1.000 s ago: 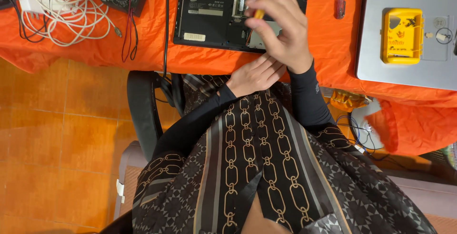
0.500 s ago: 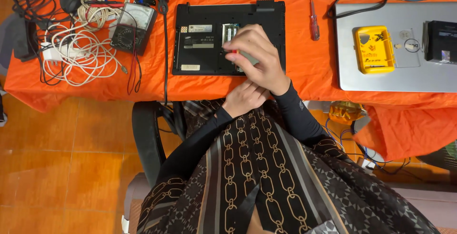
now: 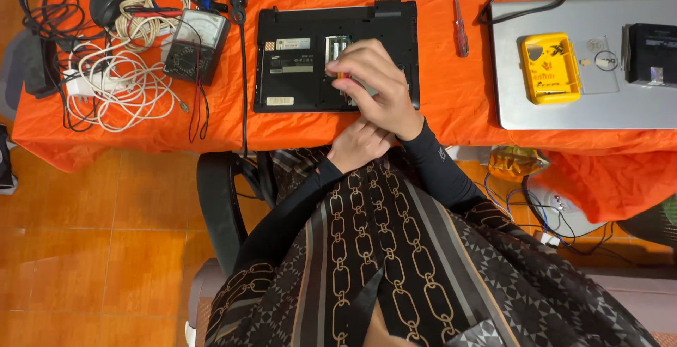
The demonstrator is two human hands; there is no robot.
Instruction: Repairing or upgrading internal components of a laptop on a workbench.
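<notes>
Far left of the hands: tangled white cables on the orange tablecloth, with a black analog multimeter just right of them. A thin black probe lead runs down the cloth between the meter and the laptop.

Black laptop, upturned, base facing up, is set directly ahead of both hands. Long axis runs left-right across the table edge. An open bay in its base is partly covered by the right hand.

Left hand: fingers curled loosely, resting at the near table edge below the laptop, tucked under the right wrist. Nothing seen in it; whether anything is gripped cannot be told.

Right hand: over the laptop's right-centre, fingers pressed together and pinching a small orange-handled tool, only the handle tip showing at the fingertips. Tool tip is hidden; it points toward the open bay, up and left of the palm. The right hand is the nearer one to the bay; the left is held back at the laptop's near edge.

Right of the hands: red screwdriver lying lengthwise away from the body, then a silver laptop with a yellow boxy device and a black box on its lid.
</notes>
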